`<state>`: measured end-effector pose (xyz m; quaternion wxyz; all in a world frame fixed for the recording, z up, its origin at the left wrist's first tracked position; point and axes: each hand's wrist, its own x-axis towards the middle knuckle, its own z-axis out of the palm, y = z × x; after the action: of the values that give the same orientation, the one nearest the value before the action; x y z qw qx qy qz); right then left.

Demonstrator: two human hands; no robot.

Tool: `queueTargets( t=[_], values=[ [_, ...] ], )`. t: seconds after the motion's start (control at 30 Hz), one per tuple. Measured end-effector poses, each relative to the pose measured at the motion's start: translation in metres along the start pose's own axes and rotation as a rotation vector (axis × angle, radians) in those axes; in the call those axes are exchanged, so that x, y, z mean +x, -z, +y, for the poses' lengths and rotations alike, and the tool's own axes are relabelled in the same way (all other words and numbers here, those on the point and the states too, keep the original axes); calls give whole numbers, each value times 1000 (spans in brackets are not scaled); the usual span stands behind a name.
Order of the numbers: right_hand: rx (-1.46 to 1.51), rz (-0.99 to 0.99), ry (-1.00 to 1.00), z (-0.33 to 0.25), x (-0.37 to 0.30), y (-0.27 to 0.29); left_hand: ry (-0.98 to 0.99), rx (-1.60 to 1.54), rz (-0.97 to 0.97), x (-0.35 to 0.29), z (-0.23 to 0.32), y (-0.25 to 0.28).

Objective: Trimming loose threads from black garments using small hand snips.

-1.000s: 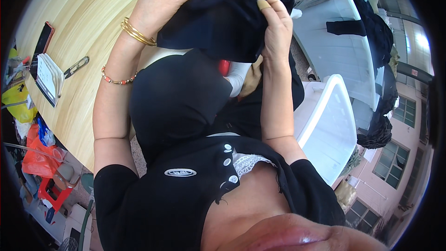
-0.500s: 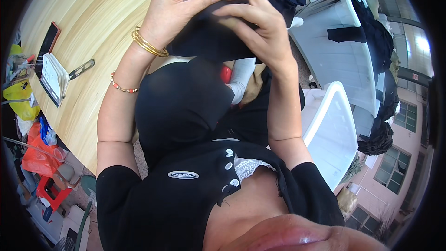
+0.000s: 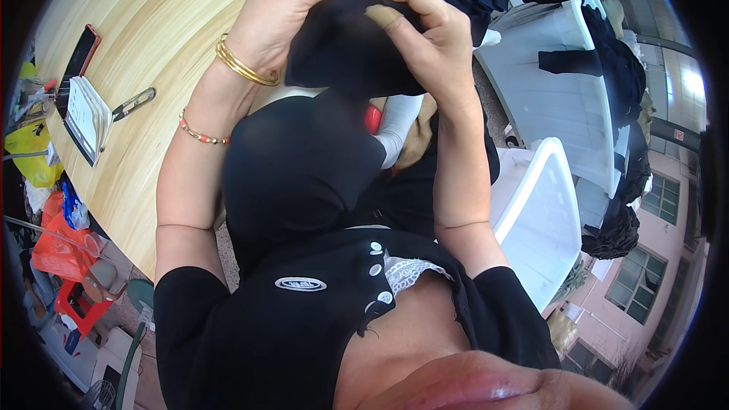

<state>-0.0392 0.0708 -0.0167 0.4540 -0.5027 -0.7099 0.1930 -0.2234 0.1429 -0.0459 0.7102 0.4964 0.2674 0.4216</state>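
Wooden table (image 3: 171, 45), left side: dark phone with red edge (image 3: 80, 55), notebook (image 3: 89, 121) beside it, slim metal hand tool (image 3: 135, 103) next to that. Past table edge: yellow bag (image 3: 34, 153), orange-red plastic bag (image 3: 59, 247), red stool (image 3: 93, 313). Right: white plastic bins (image 3: 560, 95), windows (image 3: 635, 292) beyond.

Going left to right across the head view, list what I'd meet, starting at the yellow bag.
Yellow bag, notebook, metal tool, left hand, right hand, upper white bin.
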Motion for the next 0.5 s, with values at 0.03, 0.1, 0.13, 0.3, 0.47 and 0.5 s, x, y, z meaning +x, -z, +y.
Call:
queueTargets(
  t=[0.03, 0.1, 0.13, 0.3, 0.47, 0.5],
  values=[
    [3, 0, 46, -2, 2, 2, 1, 1, -3, 0, 0, -1],
    [6, 2, 92, -2, 5, 5, 5, -36, -2, -2, 0, -2],
    [-25, 0, 185, 0, 7, 6, 4, -34, -4, -2, 1, -3],
    [-204, 35, 374, -3, 4, 13, -144, 235, -26, -6, 6, -10],
    [-339, 52, 562, -11, 9, 21, -247, 394, -10, -9, 9, -13],
    [-379, 59, 625, -13, 9, 21, -287, 467, -10, -9, 10, -13]
  ],
)
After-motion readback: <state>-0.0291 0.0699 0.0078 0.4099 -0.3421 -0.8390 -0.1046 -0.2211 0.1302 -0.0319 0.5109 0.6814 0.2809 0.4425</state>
